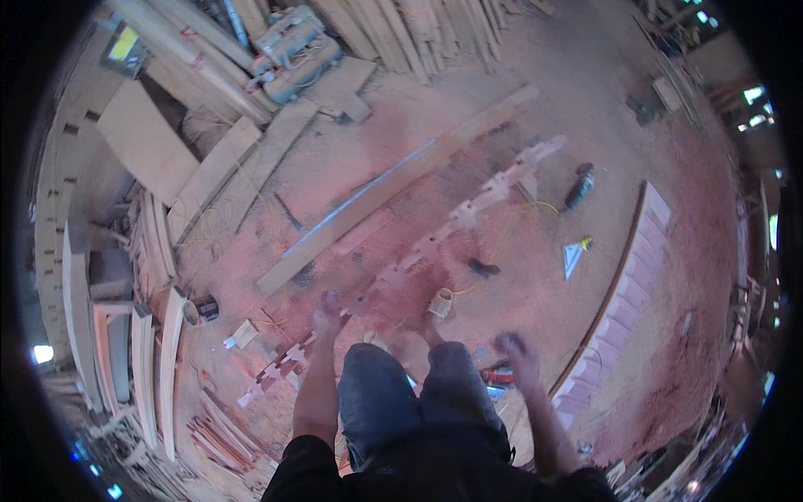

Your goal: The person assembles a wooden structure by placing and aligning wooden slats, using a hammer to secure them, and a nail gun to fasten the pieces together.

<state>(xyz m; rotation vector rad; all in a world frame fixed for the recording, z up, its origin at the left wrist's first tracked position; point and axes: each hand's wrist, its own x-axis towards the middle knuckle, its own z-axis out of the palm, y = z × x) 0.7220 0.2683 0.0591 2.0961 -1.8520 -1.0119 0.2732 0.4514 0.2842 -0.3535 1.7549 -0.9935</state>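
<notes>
My left hand [328,316] is down in front of my left knee, beside a long notched board [431,243] that runs diagonally over the dusty floor. Its fingers are too blurred to show whether they grip the board or only rest by it. Out past my right knee hangs my right hand [517,356], its fingers smeared by motion. Close to it on the floor lies a red tool [498,374], partly hidden by my leg. A small dark object [483,268] sits just beyond my right foot [440,303].
A long plank [393,180] lies beyond the notched board. To the right are a dark hand-held power tool [579,188], a triangular square [573,258] and a sawtooth-edged board [623,289]. An air compressor [293,50] and stacked timber [418,33] stand at the back.
</notes>
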